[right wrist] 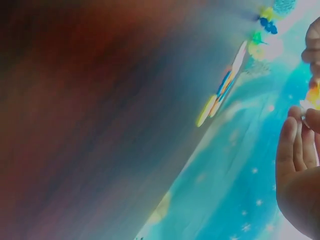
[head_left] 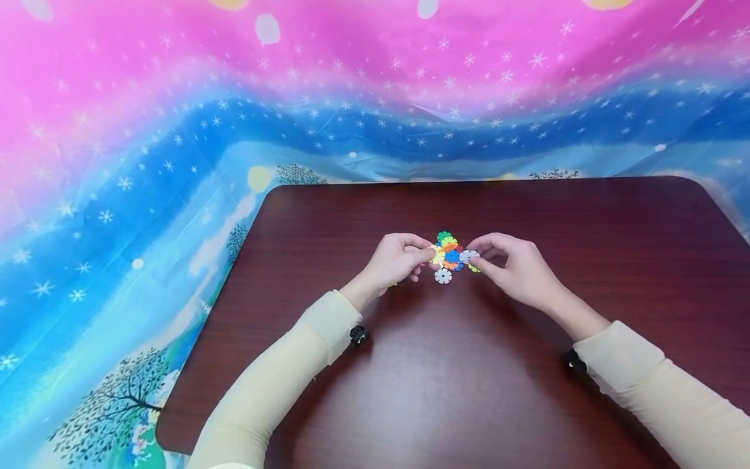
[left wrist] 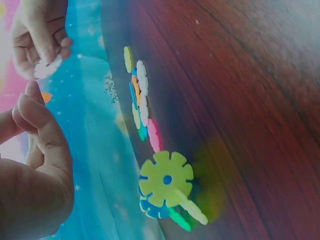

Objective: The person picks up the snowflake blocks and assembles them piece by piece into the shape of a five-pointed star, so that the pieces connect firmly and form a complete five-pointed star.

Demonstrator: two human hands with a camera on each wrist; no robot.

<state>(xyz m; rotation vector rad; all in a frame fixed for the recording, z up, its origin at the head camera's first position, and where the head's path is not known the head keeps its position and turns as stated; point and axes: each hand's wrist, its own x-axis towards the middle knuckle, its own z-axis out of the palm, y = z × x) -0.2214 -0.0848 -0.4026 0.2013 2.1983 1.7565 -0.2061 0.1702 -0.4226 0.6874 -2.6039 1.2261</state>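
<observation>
In the head view my left hand (head_left: 398, 260) pinches a yellow notched plastic disc (head_left: 437, 255) between thumb and fingers. An orange disc (head_left: 449, 247) sits at its edge; whether the two are joined I cannot tell. Facing it, my right hand (head_left: 521, 270) pinches a white notched disc (head_left: 469, 256) by its rim. The left wrist view shows both hands raised above the table, with the white disc (left wrist: 47, 67) in the right fingers. From the right wrist, the white disc (right wrist: 305, 106) appears close to the yellow-orange piece (right wrist: 314, 94), partly cut off by the frame edge.
More discs lie on the brown table (head_left: 469, 391) beyond the hands, among them a white one (head_left: 443, 276) and a green one (head_left: 444, 237). A yellow-green disc (left wrist: 155, 185) stands upright in a small joined cluster. A patterned cloth (head_left: 375, 78) hangs behind.
</observation>
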